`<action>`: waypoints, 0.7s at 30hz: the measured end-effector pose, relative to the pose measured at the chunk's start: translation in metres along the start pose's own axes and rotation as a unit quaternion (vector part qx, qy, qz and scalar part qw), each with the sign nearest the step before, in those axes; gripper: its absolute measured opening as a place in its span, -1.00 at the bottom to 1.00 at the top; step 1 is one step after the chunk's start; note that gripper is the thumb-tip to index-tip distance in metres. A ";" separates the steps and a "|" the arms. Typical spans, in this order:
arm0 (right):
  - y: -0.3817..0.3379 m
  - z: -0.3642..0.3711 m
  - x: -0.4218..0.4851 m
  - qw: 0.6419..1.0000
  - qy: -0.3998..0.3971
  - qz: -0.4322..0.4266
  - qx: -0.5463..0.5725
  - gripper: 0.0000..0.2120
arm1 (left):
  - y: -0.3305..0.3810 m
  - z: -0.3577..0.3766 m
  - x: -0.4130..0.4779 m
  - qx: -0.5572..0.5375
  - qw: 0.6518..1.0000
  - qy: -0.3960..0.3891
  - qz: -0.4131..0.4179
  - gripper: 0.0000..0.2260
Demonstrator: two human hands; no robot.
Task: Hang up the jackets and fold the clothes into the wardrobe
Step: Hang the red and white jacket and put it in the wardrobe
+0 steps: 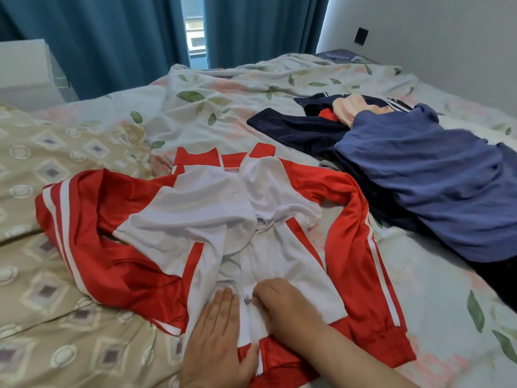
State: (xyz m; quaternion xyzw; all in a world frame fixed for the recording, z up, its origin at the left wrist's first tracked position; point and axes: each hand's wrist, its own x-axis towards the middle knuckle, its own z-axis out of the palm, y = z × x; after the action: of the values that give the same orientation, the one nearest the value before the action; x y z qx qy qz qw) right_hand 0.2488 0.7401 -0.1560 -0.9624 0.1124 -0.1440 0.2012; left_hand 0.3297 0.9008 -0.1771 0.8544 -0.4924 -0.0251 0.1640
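Closest in: left hand (215,340) lies flat on the lower front of the red and white jacket (195,217), fingers straight and together, grip open, pressing the white panel just left of the zip line. Right hand (282,301) sits beside it, fingers curled, grip closed in a pinch on the small metal zipper pull (248,299), low on the jacket's front. The two hands are almost touching, with the pull between them. The jacket is spread face up on the bed with its hem towards the person and its collar away. The upper front lies open with white lining rumpled over the chest, and the red sleeves with white stripes trail out to either side. Under its left sleeve is a beige quilt (56,163) with a diamond pattern; under the rest, a pale leaf-print sheet (223,107). Further right on the same bed, well apart from the jacket, is a heap of clothes: a blue-violet garment (433,186) on top, a navy garment (302,130) beneath, and a peach cloth (349,109) at the far end. Beyond the bed are a white cabinet (25,71) at left, teal curtains (112,37) parted on a strip of window (194,23), and a dark wall plate (361,36) on the right wall.
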 end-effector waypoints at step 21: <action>0.024 -0.050 0.074 0.985 -0.089 -0.075 -0.126 -0.95 | -0.013 0.019 0.006 0.081 0.982 0.138 0.102 -0.40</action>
State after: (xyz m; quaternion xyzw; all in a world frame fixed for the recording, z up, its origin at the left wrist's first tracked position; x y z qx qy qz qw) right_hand 0.2976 0.6807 -0.1055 -0.9947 0.0392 -0.0569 0.0763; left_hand 0.3398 0.8970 -0.1986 0.8052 -0.5502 0.1503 0.1623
